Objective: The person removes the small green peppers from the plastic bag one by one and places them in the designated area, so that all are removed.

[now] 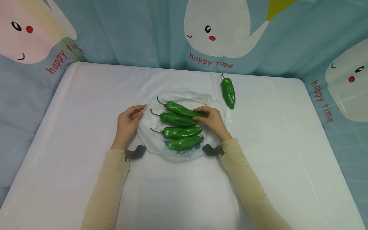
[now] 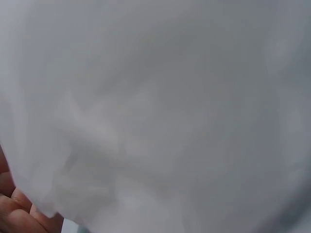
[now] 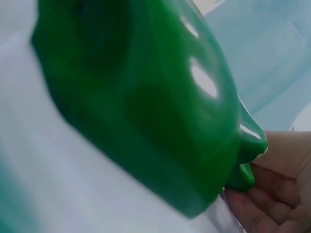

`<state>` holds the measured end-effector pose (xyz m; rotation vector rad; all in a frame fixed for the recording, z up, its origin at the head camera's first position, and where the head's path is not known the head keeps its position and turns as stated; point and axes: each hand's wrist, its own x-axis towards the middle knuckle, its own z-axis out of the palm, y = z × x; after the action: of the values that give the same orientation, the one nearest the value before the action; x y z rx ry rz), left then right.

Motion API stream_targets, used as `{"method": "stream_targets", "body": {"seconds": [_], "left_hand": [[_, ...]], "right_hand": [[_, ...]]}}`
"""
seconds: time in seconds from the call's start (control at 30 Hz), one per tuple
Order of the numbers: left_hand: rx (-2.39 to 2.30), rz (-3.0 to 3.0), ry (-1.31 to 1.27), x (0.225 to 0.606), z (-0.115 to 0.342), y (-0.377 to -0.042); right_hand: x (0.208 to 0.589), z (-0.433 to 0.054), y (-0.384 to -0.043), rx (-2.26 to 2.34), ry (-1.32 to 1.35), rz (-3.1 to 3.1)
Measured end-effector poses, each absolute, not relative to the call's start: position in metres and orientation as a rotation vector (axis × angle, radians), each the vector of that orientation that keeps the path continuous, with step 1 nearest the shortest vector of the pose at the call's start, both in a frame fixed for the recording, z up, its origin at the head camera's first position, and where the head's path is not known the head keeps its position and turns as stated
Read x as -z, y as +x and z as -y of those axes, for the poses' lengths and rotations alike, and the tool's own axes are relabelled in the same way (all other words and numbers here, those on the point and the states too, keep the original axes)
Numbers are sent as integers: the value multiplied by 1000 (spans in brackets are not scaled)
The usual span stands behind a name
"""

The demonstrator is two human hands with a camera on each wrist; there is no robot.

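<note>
Several long green chili peppers [image 1: 181,132] lie in a row on a flattened white plastic bag [image 1: 149,147], most with their stems to the left. At the bag's left edge my left hand [image 1: 127,123] pinches the thin plastic; the sheet fills most of the left wrist view, with the fingers [image 2: 22,213] in its lower left corner. My right hand [image 1: 212,121] has thumb and forefinger around the tip of the farthest pepper [image 1: 179,108]. In the right wrist view a near pepper [image 3: 146,107] looms large, and two pepper tips reach the curled fingers [image 3: 257,208].
Another green chili pepper [image 1: 228,92] lies apart at the far right, beyond the bag, near the table's back edge. A white cloth covers the table [image 1: 287,143]. A blue curtain [image 1: 149,35] with whale prints hangs behind and at both sides.
</note>
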<state>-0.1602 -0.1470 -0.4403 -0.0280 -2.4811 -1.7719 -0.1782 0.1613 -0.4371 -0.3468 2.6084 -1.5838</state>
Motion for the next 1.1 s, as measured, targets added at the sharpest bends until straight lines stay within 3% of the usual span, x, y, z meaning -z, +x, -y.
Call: {"method": "stream_targets", "body": {"seconds": [0.23,0.47,0.83,1.1], "left_hand": [[1766,2479,-24,441,147,-161],[1761,2483,-32,441,148,-160],[1803,2469,-44,442,148,-161],[1817,2484,-37,433,146,-158]], "right_hand": [[432,-162,-177,1636,-376,-2578],[401,-155,-164,1644,-419,-2575],[431,-167,-176,1785,-415,-2510],[432,-170,-177,1830,-460,-2475]]}}
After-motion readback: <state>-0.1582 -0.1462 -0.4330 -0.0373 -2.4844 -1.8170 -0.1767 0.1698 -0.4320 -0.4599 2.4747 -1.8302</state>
